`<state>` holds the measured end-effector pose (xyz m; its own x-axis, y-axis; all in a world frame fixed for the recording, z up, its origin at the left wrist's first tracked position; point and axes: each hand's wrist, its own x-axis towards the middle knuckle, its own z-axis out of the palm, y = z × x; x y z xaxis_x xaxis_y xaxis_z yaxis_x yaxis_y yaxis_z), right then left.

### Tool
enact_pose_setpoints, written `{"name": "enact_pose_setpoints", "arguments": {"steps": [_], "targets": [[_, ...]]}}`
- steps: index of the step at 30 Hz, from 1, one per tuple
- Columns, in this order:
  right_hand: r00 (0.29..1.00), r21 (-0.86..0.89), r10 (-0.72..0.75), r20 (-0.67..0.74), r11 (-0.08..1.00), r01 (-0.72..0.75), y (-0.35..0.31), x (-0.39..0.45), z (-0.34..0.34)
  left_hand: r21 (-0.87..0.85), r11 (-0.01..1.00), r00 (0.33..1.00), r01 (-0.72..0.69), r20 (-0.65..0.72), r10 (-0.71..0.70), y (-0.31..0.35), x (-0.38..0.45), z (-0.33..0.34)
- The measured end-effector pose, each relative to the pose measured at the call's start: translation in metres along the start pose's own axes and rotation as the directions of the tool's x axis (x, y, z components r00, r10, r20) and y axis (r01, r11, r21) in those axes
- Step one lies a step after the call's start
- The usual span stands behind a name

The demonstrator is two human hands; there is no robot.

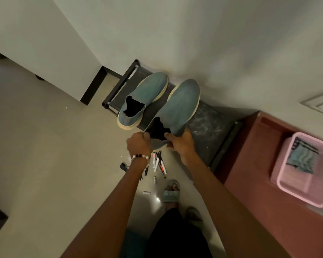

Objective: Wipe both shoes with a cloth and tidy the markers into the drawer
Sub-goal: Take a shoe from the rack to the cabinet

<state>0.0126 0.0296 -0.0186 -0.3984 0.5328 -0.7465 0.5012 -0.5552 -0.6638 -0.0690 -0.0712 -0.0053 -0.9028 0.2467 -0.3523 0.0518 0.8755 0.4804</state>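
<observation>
Presently, both hands hold one blue shoe (177,107) by its heel opening above the black rack (209,123): the left hand (138,144) grips the near rim on one side, the right hand (181,144) pinches the other with the thumb inside. The second shoe (144,97) rests on the rack just left of the held one. A cloth (302,157) lies in the pink basket (287,185), well right of the rack and in neither hand; whether any wiping is done cannot be told. The markers (158,162) lie scattered on the floor (54,146) just before the rack, none tidied. No drawer is identifiable.
</observation>
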Motion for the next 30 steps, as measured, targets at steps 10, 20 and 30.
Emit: {"name": "enact_pose_setpoints", "arguments": {"steps": [10,20,30], "targets": [[0.938,0.447,-0.175,-0.297,0.843,0.299,0.034,-0.121,-0.175,-0.177,0.884,0.895,-0.432,0.039,0.445,0.044,-0.134,0.001],[0.561,0.378,-0.189,-0.806,0.566,0.733,0.171,-0.112,-0.283,-0.344,0.536,0.609,-0.771,-0.155,0.778,0.07,-0.166,0.135],[0.481,0.396,-0.088,-0.873,0.447,0.802,0.287,-0.106,-0.319,-0.325,0.523,0.597,-0.788,-0.193,0.779,0.054,-0.242,0.213]]}}
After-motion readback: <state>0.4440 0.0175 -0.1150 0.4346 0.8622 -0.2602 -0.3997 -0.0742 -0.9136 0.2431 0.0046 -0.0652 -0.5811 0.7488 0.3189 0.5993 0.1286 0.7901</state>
